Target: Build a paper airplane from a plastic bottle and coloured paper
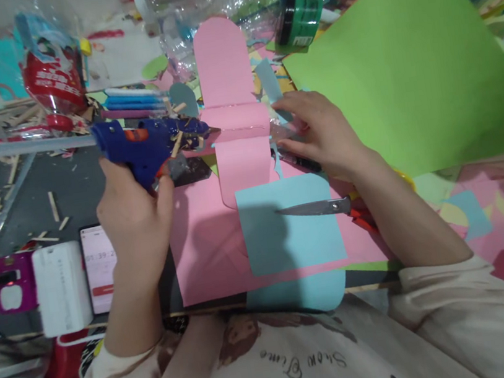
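My left hand is wrapped round the handle of a blue glue gun, whose tip points right at a folded pink paper piece. A thin line of glue shows across the middle fold of the pink piece. At the right edge of that fold is my right hand, thumb and fingers apart, beside a small clear item. Below lie a light blue paper with rounded corners and scissors with red handles, on a larger pink sheet.
A large green sheet covers the right side. Bottles and a dark green jar stand at the back. A red bottle, wood sticks, a phone and a white power bank are on the left.
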`<act>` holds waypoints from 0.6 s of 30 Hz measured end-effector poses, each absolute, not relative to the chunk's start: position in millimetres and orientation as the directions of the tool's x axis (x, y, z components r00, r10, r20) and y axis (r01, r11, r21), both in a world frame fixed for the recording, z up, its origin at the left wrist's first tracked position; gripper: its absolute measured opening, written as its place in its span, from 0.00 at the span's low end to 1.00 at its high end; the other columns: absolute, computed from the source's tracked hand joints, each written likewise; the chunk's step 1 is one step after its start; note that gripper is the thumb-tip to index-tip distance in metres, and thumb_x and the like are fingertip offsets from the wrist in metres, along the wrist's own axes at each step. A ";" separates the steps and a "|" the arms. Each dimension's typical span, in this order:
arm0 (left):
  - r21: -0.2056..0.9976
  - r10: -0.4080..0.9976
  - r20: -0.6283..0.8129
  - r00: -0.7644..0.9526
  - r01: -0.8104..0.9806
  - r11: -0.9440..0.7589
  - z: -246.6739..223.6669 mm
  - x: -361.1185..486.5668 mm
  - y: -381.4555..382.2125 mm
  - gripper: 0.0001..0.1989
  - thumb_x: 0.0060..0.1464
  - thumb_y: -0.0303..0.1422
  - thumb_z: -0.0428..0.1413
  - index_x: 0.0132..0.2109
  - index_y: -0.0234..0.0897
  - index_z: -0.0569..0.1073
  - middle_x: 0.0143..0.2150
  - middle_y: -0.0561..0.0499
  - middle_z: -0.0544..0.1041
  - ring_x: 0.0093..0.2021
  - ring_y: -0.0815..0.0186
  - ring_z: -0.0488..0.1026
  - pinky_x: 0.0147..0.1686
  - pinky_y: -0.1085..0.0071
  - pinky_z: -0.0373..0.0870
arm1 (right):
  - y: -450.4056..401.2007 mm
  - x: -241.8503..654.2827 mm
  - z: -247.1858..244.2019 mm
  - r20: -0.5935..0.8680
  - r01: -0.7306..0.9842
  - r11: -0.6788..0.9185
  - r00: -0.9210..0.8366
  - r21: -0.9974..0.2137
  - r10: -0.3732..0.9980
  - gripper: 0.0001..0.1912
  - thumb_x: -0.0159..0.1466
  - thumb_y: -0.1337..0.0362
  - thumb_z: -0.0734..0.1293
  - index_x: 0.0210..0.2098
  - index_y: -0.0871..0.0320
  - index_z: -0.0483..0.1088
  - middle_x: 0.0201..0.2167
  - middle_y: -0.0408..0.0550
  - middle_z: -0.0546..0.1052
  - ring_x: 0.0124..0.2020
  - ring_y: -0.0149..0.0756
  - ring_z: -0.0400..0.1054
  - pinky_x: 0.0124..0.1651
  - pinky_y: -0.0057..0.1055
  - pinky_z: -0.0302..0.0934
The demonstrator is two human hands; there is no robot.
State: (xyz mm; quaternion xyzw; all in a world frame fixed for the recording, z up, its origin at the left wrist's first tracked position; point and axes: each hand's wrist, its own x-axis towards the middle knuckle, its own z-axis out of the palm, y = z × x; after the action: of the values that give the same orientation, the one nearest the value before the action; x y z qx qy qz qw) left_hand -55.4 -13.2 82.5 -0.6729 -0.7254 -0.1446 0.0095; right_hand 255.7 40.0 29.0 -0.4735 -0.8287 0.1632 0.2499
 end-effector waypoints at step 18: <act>0.350 0.986 0.163 -0.035 0.937 -0.025 78.4 -25.5 -3.2 0.19 0.57 0.46 0.53 0.49 0.41 0.61 0.45 0.41 0.73 0.50 0.46 0.77 0.49 0.55 0.74 | 39.0 252.9 34.3 0.216 0.688 0.465 -0.421 -0.557 0.881 0.23 0.67 0.54 0.66 0.61 0.38 0.64 0.64 0.43 0.72 0.67 0.50 0.63 0.68 0.62 0.57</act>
State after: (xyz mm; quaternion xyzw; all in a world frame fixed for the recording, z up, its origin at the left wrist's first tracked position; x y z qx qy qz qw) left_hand -25.5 -3.2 78.4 -0.6915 -0.6951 -0.1851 -0.0667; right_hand 252.9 39.0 34.3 -0.4784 -0.8197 0.1962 0.2463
